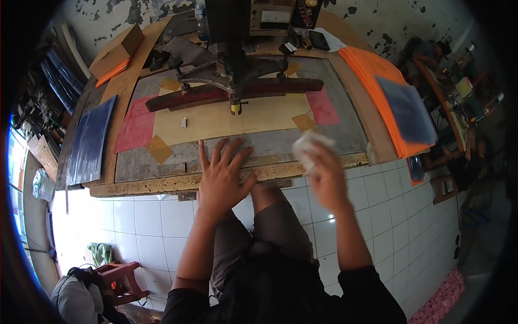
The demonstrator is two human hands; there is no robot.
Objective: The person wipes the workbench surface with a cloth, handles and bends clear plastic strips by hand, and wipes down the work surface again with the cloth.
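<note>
The right hand has its fingers wrapped around a crumpled white wad of cloth or paper, blurred at the near right of the worn grey surface, contact unclear. The left hand spreads its fingers, grasping nothing, beside the long pale-yellow sheet. Light, even strokes with the wad kept bunched would probably avoid rucking the sheet's taped edges.

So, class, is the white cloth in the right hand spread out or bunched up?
Bunched up: the white cloth makes a compact lump in the right hand, though blur softens its edges.
</note>
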